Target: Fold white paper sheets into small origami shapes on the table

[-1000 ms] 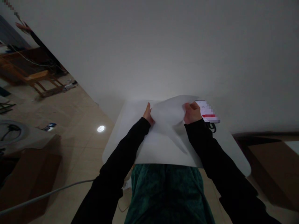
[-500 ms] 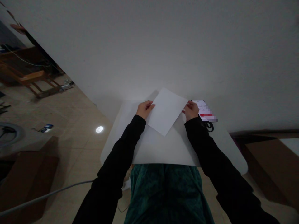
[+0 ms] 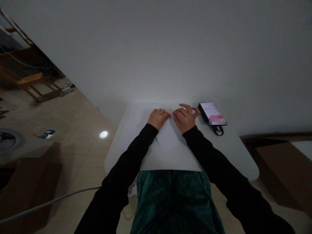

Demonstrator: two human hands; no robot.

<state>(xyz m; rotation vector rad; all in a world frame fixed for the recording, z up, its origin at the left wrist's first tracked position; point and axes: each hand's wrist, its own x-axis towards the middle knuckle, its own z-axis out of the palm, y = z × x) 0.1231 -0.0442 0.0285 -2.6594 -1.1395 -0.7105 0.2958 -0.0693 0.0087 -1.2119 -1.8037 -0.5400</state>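
A white sheet of paper point(image 3: 168, 136) lies on the white table point(image 3: 234, 152) in front of me, partly under both hands. My left hand point(image 3: 158, 117) rests on its upper left part with the fingers curled down onto it. My right hand point(image 3: 185, 118) presses flat on the upper right part, fingers stretched toward the left hand. The fingertips of the two hands nearly meet at the middle of the sheet. Both arms wear black sleeves.
A phone point(image 3: 211, 114) with a lit screen lies at the table's right, a black cord point(image 3: 217, 129) beside it. A white wall stands just behind the table. A wooden chair point(image 3: 31, 83) and a cable point(image 3: 46, 204) are on the tiled floor at left.
The sheet was held up in both hands, then laid down on the table. Both hands moved inward and now press on it near its middle.
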